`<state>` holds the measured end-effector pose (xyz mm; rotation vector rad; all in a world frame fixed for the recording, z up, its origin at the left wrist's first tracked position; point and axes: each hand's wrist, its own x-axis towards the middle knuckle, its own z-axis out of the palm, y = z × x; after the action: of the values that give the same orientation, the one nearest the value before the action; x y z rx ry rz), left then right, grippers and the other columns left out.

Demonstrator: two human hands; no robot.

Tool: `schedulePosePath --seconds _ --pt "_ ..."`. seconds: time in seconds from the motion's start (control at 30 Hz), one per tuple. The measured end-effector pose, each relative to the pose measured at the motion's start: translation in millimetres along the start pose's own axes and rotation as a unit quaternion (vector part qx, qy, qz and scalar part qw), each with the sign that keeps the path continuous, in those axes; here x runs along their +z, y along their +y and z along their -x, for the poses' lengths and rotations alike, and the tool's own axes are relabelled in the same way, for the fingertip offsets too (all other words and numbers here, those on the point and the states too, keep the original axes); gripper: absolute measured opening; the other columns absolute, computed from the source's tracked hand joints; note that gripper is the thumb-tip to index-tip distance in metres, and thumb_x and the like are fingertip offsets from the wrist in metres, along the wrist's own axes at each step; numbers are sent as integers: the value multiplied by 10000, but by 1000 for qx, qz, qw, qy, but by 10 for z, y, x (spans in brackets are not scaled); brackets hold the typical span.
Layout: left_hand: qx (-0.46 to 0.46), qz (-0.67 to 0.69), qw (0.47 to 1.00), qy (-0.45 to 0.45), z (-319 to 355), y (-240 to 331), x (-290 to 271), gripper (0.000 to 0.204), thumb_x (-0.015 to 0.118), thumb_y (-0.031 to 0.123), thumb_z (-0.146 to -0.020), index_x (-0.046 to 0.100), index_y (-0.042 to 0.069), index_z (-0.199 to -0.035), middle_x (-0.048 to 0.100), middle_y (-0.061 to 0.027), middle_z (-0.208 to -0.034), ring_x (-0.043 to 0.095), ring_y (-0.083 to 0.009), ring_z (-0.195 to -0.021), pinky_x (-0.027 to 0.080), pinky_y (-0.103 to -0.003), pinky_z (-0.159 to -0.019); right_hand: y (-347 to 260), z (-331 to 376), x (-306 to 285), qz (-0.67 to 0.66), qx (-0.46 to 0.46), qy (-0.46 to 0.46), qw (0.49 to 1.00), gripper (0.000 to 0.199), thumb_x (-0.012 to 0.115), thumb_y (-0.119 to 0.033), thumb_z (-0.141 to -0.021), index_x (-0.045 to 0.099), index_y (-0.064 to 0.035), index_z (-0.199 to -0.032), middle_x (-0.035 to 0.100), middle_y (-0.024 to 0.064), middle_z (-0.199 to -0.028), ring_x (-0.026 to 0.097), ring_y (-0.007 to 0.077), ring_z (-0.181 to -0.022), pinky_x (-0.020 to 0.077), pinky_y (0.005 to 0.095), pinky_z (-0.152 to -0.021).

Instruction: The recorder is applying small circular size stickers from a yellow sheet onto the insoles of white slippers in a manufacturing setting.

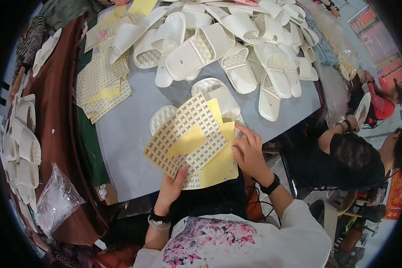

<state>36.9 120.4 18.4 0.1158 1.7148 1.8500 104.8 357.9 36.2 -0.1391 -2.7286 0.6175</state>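
Fanned over the near edge of the grey table [134, 165] are several yellow sheets of small white number stickers [183, 143], some spots peeled bare. My left hand [172, 185] grips their lower left edge, thumb on top. With thumb and fingers, my right hand [251, 149] holds the right edge of the lower sheet. Just beyond the sheets lies a white slipper [216, 94], partly covered by them. The rounded end of another white slipper [163, 117] shows to its left.
A heap of white slippers [196, 49] covers the far table. More sticker sheets [102, 73] lie at the left edge. Left of the table, a brown-covered surface [58, 129] bears slippers and a clear plastic bag [58, 201]. A person in black [339, 156] sits close on the right.
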Motion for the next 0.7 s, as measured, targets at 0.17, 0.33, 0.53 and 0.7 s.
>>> schedulePosePath --seconds 0.17,0.33,0.53,0.7 --pt "-34 10 999 -4 11 -5 -30 287 506 155 -878 468 -61 -1064 559 -75 -956 511 -88 -815 436 -229 -691 -23 -29 -60 -41 12 -12 999 131 563 -115 -748 522 -66 -862 438 112 -1204 403 293 -1075 261 410 -915" --pt "-29 52 998 3 16 -66 -109 270 528 126 -864 482 -43 -1069 558 -58 -963 515 -82 -809 435 -221 -689 30 -3 -110 -227 72 46 970 136 561 -55 -761 515 -54 -888 518 102 -1105 460 259 -1019 302 351 -893" --pt "-47 142 989 23 34 -11 -107 279 561 120 -842 495 -32 -1067 562 -56 -972 532 -101 -800 439 -227 -688 -53 19 -279 -331 144 88 928 108 542 26 -775 517 -20 -870 558 76 -921 534 152 -834 412 248 -735" --pt "8 75 991 113 175 -56 -168 279 564 128 -841 496 -41 -1053 545 -62 -995 514 -93 -840 419 -214 -722 -307 69 -439 -300 68 58 950 106 571 41 -747 536 -13 -830 546 84 -831 536 177 -735 428 246 -660"
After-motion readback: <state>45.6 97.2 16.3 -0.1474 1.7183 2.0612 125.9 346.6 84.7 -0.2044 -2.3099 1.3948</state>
